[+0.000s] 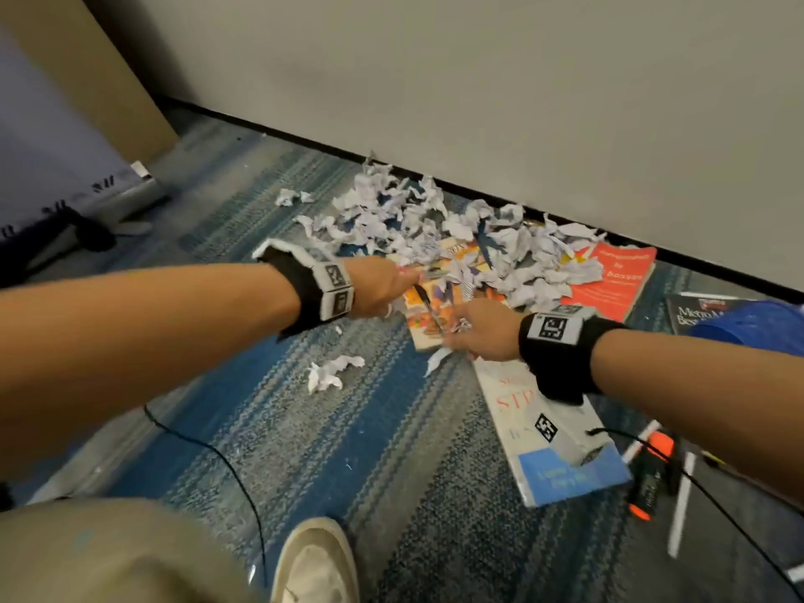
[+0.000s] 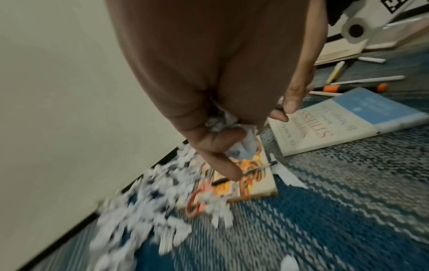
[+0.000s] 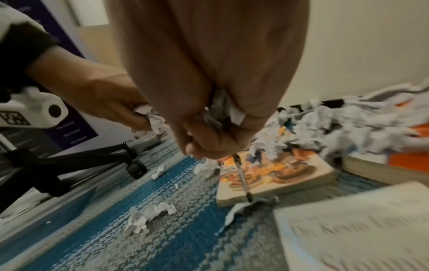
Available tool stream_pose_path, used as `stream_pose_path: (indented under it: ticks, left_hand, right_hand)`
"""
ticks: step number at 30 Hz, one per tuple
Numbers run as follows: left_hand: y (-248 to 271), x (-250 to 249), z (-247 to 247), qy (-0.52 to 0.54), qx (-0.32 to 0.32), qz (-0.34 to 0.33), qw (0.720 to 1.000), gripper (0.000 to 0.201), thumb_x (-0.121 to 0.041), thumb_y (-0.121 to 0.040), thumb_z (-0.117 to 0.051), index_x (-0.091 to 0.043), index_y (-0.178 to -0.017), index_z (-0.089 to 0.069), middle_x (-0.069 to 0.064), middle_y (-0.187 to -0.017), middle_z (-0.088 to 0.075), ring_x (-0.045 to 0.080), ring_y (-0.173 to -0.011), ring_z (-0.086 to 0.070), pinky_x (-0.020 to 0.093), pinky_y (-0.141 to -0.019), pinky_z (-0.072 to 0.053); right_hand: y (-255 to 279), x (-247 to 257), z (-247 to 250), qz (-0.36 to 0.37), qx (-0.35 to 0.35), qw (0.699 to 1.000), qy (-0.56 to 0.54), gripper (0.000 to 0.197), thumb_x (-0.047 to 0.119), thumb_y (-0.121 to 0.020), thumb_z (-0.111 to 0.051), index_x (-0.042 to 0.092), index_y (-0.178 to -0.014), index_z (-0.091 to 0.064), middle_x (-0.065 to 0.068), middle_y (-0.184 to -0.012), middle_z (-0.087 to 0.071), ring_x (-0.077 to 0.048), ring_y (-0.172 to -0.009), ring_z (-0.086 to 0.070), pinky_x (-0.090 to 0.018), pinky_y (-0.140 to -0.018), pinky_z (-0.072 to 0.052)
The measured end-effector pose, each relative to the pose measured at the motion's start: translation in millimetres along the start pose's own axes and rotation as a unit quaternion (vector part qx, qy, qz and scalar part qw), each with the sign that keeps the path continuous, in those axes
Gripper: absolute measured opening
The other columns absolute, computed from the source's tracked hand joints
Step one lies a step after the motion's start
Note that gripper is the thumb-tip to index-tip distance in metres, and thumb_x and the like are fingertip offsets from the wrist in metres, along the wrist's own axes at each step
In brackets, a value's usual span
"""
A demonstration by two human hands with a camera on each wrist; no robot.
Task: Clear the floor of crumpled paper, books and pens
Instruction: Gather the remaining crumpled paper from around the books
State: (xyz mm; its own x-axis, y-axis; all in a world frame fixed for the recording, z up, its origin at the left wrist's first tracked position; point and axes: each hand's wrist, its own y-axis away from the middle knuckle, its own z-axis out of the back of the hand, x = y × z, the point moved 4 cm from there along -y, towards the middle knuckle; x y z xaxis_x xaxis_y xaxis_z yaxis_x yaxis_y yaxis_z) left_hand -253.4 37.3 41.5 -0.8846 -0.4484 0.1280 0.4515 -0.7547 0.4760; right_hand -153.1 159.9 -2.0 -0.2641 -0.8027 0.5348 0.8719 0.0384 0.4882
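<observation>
A heap of crumpled paper [image 1: 457,228] lies against the wall, over a colourful book [image 1: 428,324] and a red book [image 1: 609,280]. A black pen [image 1: 428,306] rests on the colourful book [image 2: 255,181]. My left hand [image 1: 391,293] hovers at the pile's near edge and grips crumpled paper [image 2: 220,124] in its palm, index finger stretched over the pen [image 2: 257,168]. My right hand [image 1: 465,328] is just right of it and also grips a wad of paper [image 3: 220,108], its fingertips above the pen [image 3: 242,177]. A white and blue book [image 1: 552,433] lies under my right forearm.
Loose paper balls [image 1: 330,372] dot the blue striped carpet. Pens and an orange highlighter [image 1: 652,472] lie at the right, beside a dark book [image 1: 705,311]. Red-handled scissors [image 2: 192,207] sit by the pile. A chair base with castors [image 3: 135,169] stands left. A cable [image 1: 226,463] crosses near my shoe [image 1: 317,563].
</observation>
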Motion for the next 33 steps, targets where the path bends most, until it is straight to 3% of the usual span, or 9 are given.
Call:
stream_pose_path:
  ticks: [3, 7, 10, 12, 15, 20, 25, 29, 33]
  left_hand:
    - [20.0, 47.0, -47.5, 0.100, -0.034, 0.052, 0.993, 0.035, -0.014, -0.097, -0.032, -0.010, -0.131, -0.042, 0.019, -0.116, -0.055, 0.031, -0.092, -0.056, 0.037, -0.078, -0.046]
    - [34.9, 59.6, -145.5, 0.235, -0.038, 0.135, 0.962, 0.028, -0.030, -0.099, -0.042, -0.010, -0.119, -0.044, 0.020, -0.119, -0.041, 0.033, -0.088, -0.053, 0.040, -0.077, -0.046]
    - [30.8, 47.7, -192.7, 0.251, -0.073, 0.176, 0.949, 0.061, -0.061, -0.085, -0.053, -0.015, -0.123, -0.043, 0.014, -0.118, -0.039, 0.034, -0.102, -0.051, 0.043, -0.087, -0.047]
    - [23.6, 43.3, -210.5, 0.235, -0.083, 0.196, 0.948, 0.073, -0.069, -0.081, -0.052, -0.017, -0.131, -0.038, 0.014, -0.123, -0.036, 0.035, -0.112, -0.044, 0.043, -0.095, -0.043]
    - [18.1, 45.6, -215.3, 0.251, -0.107, 0.219, 0.937, 0.056, -0.057, -0.092, -0.045, -0.018, -0.132, -0.040, 0.016, -0.125, -0.036, 0.036, -0.115, -0.044, 0.042, -0.094, -0.045]
    - [13.1, 68.2, -214.9, 0.309, -0.097, 0.195, 0.926, 0.039, -0.043, -0.098, -0.044, -0.011, -0.121, -0.040, 0.016, -0.114, -0.049, 0.039, -0.095, -0.059, 0.044, -0.077, -0.047]
    - [1.6, 101.7, -202.8, 0.331, -0.132, 0.182, 0.917, 0.048, -0.027, -0.099, -0.047, -0.022, -0.143, -0.028, 0.016, -0.116, -0.044, 0.040, -0.088, -0.057, 0.046, -0.077, -0.049]
    - [-13.4, 97.9, -195.8, 0.299, -0.145, 0.156, 0.930, 0.035, -0.037, -0.097, -0.050, -0.024, -0.129, -0.045, 0.012, -0.114, -0.037, 0.033, -0.087, -0.055, 0.039, -0.071, -0.045]
    - [-23.2, 83.3, -196.7, 0.264, -0.144, 0.190, 0.935, 0.019, -0.029, -0.100, -0.045, -0.019, -0.115, -0.041, 0.010, -0.111, -0.034, 0.031, -0.089, -0.050, 0.040, -0.061, -0.043]
  right_hand:
    - [-29.1, 30.2, -2.6, -0.031, -0.019, 0.998, 0.055, 0.041, 0.050, -0.093, -0.052, 0.013, -0.109, -0.059, 0.002, -0.085, -0.053, -0.025, -0.085, -0.056, -0.032, -0.068, -0.043]
    - [-52.6, 53.4, -15.7, -0.060, -0.029, 0.980, 0.185, 0.037, 0.050, -0.094, -0.049, 0.015, -0.103, -0.056, 0.000, -0.079, -0.054, -0.027, -0.081, -0.055, -0.028, -0.056, -0.036]
    - [-59.7, 48.4, -39.7, -0.065, -0.011, 0.962, 0.265, 0.032, 0.036, -0.095, -0.054, 0.012, -0.115, -0.050, -0.012, -0.106, -0.061, -0.031, -0.096, -0.060, -0.034, -0.070, -0.045]
    - [-60.6, 28.9, -58.9, -0.076, 0.014, 0.953, 0.292, 0.031, 0.023, -0.095, -0.053, 0.014, -0.123, -0.044, -0.014, -0.111, -0.059, -0.033, -0.097, -0.060, -0.038, -0.073, -0.048]
    - [-58.9, 1.5, -72.5, -0.104, 0.050, 0.944, 0.308, 0.041, 0.013, -0.094, -0.050, 0.016, -0.133, -0.037, -0.015, -0.124, -0.047, -0.035, -0.101, -0.059, -0.038, -0.071, -0.045]
    - [-71.6, -5.2, -75.3, -0.103, 0.077, 0.938, 0.321, 0.032, 0.026, -0.099, -0.044, 0.011, -0.127, -0.044, -0.015, -0.129, -0.044, -0.034, -0.108, -0.056, -0.038, -0.081, -0.046]
    - [-85.1, 12.3, -78.3, -0.020, 0.061, 0.940, 0.335, 0.033, 0.029, -0.103, -0.034, 0.006, -0.118, -0.051, -0.009, -0.118, -0.049, -0.029, -0.107, -0.054, -0.034, -0.078, -0.042]
    - [-93.5, 31.8, -64.3, 0.033, -0.054, 0.964, 0.260, 0.034, 0.038, -0.100, -0.039, 0.009, -0.097, -0.056, 0.000, -0.093, -0.041, -0.024, -0.090, -0.053, -0.031, -0.070, -0.037]
    - [-110.4, 46.2, -45.8, 0.046, -0.160, 0.966, 0.198, 0.028, 0.035, -0.094, -0.054, 0.007, -0.095, -0.054, -0.006, -0.100, -0.047, -0.026, -0.087, -0.052, -0.034, -0.072, -0.041]
